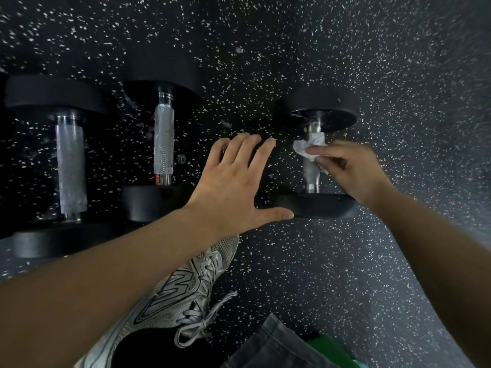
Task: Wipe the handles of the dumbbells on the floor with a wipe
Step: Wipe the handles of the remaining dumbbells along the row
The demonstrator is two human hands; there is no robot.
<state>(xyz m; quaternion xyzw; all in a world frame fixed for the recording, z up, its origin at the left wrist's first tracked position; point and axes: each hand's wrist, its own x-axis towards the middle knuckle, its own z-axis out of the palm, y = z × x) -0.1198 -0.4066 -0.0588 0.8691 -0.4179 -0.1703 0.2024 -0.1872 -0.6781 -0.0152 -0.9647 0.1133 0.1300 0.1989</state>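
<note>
Three black dumbbells with knurled silver handles lie side by side on the speckled floor. My right hand [350, 171] pinches a crumpled white wipe [310, 147] against the upper part of the right dumbbell's handle [311, 171]. My left hand [233, 187] is spread flat, fingers apart, between the middle dumbbell [164, 144] and the right one, its thumb touching the right dumbbell's near head [316, 205]. The left dumbbell [71, 166] is the largest and lies untouched.
The floor [398, 75] is black rubber with white specks, open to the right and beyond the dumbbells. My grey sneaker [180, 293] sits under my left forearm. A dark trouser leg and something green [329, 349] show at the bottom edge.
</note>
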